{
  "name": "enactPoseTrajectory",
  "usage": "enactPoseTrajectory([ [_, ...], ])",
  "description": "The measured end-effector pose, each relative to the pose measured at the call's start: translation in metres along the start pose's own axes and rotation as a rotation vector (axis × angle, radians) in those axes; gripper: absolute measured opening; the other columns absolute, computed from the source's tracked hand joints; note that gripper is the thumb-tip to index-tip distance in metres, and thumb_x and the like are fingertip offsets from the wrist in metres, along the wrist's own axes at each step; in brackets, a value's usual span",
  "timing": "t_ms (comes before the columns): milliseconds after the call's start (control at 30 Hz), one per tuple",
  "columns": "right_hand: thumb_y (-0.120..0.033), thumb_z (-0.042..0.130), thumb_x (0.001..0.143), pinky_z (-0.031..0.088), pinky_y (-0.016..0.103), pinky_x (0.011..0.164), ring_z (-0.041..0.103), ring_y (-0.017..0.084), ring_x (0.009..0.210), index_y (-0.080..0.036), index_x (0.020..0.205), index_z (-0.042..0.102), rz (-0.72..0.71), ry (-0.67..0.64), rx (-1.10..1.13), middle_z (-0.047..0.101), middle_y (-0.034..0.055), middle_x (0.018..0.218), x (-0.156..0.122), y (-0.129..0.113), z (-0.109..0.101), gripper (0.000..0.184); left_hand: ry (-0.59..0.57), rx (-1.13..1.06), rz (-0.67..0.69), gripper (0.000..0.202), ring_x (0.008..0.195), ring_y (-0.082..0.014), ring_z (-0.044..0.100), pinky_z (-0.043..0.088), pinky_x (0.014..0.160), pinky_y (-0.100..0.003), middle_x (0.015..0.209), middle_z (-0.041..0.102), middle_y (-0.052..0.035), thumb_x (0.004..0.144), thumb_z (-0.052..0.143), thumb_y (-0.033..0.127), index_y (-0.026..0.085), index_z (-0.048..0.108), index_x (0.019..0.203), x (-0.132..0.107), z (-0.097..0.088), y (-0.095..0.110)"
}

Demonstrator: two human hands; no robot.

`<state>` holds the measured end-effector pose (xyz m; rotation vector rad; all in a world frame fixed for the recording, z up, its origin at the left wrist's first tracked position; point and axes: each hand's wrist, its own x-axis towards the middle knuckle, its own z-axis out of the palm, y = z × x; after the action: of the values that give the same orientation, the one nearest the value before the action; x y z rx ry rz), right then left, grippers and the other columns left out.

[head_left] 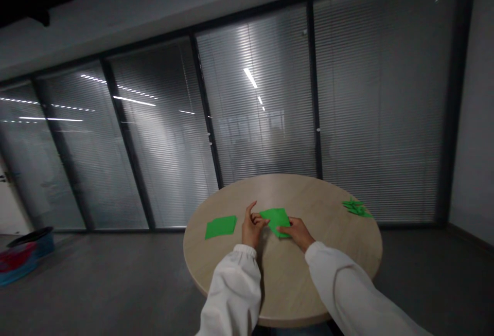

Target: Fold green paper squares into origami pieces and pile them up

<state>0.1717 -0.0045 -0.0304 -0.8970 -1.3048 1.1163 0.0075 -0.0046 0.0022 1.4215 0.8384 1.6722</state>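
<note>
Between my two hands, above the round table [285, 284], is a square sheet of green paper [276, 220]. My left hand [253, 224] pinches its left edge between thumb and fingers, with the index finger raised. On the other side, my right hand [297, 230] grips the right edge, its thumb lying on top of the sheet. Left of my left hand lies a small stack of green paper [221, 227]. Several folded green paper pieces [357, 207] with pointed ends sit near the table's right edge.
Behind the table stands a glass partition [262, 99] with blinds and dark frames. On the grey floor at far left are a dark tub [34, 241] and a blue basin [17, 269] with something red in it. A white door [10, 202] shows at the left edge.
</note>
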Motion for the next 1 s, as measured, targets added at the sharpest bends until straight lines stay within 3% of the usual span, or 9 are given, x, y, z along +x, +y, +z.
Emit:
enactPoseTrajectory([
  [100, -0.032, 0.076, 0.052, 0.046, 0.027, 0.057, 0.057, 0.014, 0.058, -0.011, 0.077, 0.072, 0.015, -0.017, 0.035, 0.068, 0.0027, 0.067, -0.0009, 0.0004, 0.0011, 0.032, 0.022, -0.037, -0.032, 0.067, 0.049, -0.0059, 0.054, 0.045, 0.054, -0.017, 0.057, 0.056, 0.009, 0.052, 0.079, 0.016, 0.018, 0.057, 0.115, 0.0004, -0.0001, 0.0035],
  [233, -0.031, 0.077, 0.052, 0.044, 0.026, 0.058, 0.056, 0.014, 0.057, -0.011, 0.076, 0.072, 0.005, -0.013, 0.036, 0.068, 0.0022, 0.066, -0.0016, -0.0006, 0.0015, 0.031, 0.013, -0.072, -0.115, 0.039, 0.059, -0.0134, 0.063, 0.051, 0.06, -0.024, 0.063, 0.068, -0.0011, 0.05, 0.082, 0.028, 0.013, 0.068, 0.084, 0.0006, -0.0015, 0.0064],
  [333, -0.031, 0.078, 0.051, 0.044, 0.025, 0.058, 0.055, 0.013, 0.057, -0.011, 0.077, 0.072, 0.007, -0.008, 0.052, 0.068, 0.0014, 0.065, -0.0022, -0.002, 0.0018, 0.033, 0.027, -0.101, -0.163, 0.034, 0.059, -0.0155, 0.065, 0.053, 0.062, -0.027, 0.064, 0.07, -0.0042, 0.048, 0.084, 0.033, 0.013, 0.069, 0.072, 0.0003, -0.0017, 0.0079],
  [633, -0.032, 0.079, 0.05, 0.043, 0.026, 0.057, 0.055, 0.013, 0.056, -0.011, 0.074, 0.072, 0.018, -0.027, 0.062, 0.066, 0.0009, 0.062, -0.0033, -0.0024, 0.0018, 0.032, 0.06, -0.138, -0.248, 0.039, 0.055, -0.0131, 0.063, 0.054, 0.059, -0.025, 0.06, 0.069, -0.0016, 0.042, 0.086, 0.039, 0.013, 0.07, 0.066, 0.0018, -0.003, 0.0064],
  [1000, -0.033, 0.08, 0.049, 0.045, 0.029, 0.061, 0.056, 0.014, 0.058, -0.011, 0.077, 0.073, 0.02, -0.064, 0.063, 0.067, 0.0017, 0.065, -0.0008, 0.0023, 0.001, 0.037, 0.106, -0.123, -0.226, 0.04, 0.053, -0.0111, 0.06, 0.052, 0.057, -0.023, 0.056, 0.066, 0.0003, 0.04, 0.087, 0.04, 0.013, 0.067, 0.062, 0.0029, -0.0033, 0.0063],
])
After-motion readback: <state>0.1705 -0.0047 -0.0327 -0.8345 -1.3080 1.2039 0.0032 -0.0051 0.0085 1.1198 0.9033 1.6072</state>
